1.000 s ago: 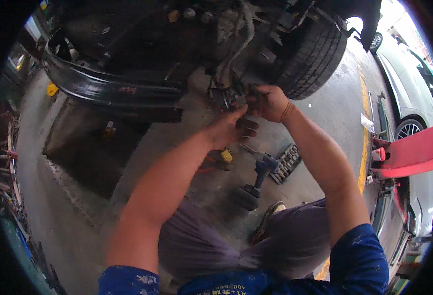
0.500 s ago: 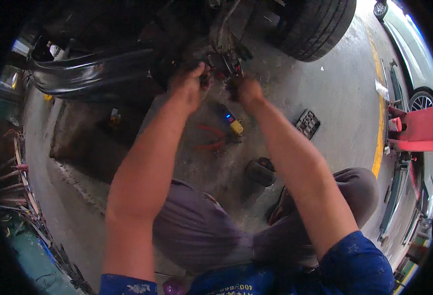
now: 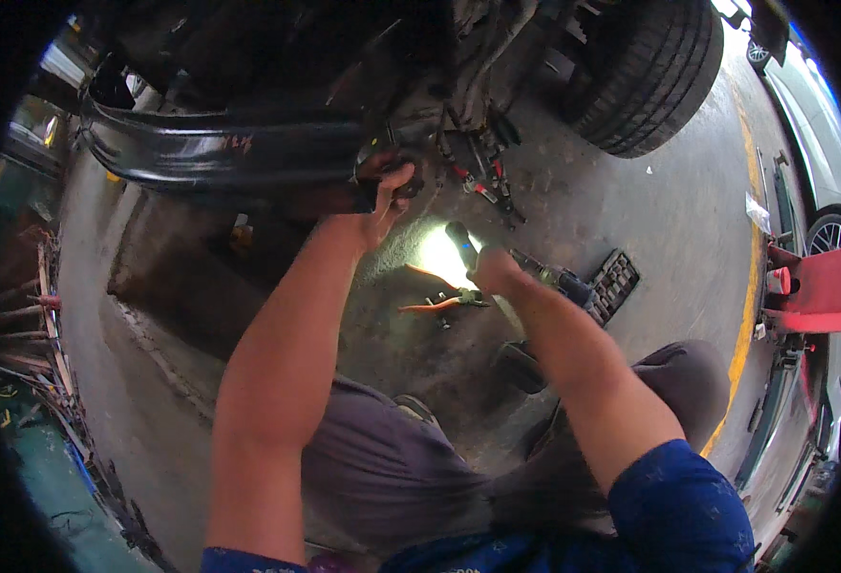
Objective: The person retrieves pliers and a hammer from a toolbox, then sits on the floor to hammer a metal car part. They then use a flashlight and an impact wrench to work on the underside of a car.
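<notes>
Gripping a dark metal underbody part, left hand is closed; right hand is wrapped round a lit black torch. Slip risk: torch dropped onto concrete floor.

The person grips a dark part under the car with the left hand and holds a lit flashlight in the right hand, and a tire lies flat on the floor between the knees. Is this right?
Not quite. The head view shows the tire mounted under the car beyond the hands, not between the knees. The left hand does grip a dark part, and the right hand holds the lit flashlight.
</notes>
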Available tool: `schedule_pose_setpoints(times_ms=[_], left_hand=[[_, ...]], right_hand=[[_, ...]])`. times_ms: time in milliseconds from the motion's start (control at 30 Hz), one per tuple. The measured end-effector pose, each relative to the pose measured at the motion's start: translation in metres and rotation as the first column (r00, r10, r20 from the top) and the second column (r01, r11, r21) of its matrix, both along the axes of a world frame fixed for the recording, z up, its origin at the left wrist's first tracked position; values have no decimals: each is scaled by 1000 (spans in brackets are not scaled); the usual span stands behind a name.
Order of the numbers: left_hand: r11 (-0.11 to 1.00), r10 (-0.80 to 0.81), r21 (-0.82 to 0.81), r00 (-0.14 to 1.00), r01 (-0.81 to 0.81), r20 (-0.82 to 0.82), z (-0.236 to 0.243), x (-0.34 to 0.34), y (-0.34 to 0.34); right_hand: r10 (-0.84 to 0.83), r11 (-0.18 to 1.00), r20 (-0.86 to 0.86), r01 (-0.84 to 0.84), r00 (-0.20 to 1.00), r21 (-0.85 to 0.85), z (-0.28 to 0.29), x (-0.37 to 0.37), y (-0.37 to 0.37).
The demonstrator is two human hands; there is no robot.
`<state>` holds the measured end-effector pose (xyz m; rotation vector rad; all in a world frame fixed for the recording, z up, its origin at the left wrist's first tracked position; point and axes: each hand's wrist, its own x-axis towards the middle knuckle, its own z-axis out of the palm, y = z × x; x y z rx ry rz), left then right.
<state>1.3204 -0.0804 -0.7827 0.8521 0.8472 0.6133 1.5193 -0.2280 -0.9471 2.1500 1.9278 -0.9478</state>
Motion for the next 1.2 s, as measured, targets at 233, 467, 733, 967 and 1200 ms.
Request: schedule_pose_setpoints(times_ms=[233,467,733,967,1200], left_hand=[[993,-112,-33,985,117,133,-10,17,8],[975,-170,-103,961,196,218,-6,22,13],[979,-195,-24,957,205,215,3,15,30],[944,-288,-75,916,320,280,6,18,32],[909,-312,-152,876,387,367,11,29,22]], right_hand=[[237,971,-1,-237,971,32,146,39,28],[-165,986,-453,144,876,-80,274,57,-27],[-53,824,-171,140,984,550,275,43,-27],[-116,736,-208,225,971,639,280,33,-28],[-129,736,-258,267,957,622,277,37,-29]])
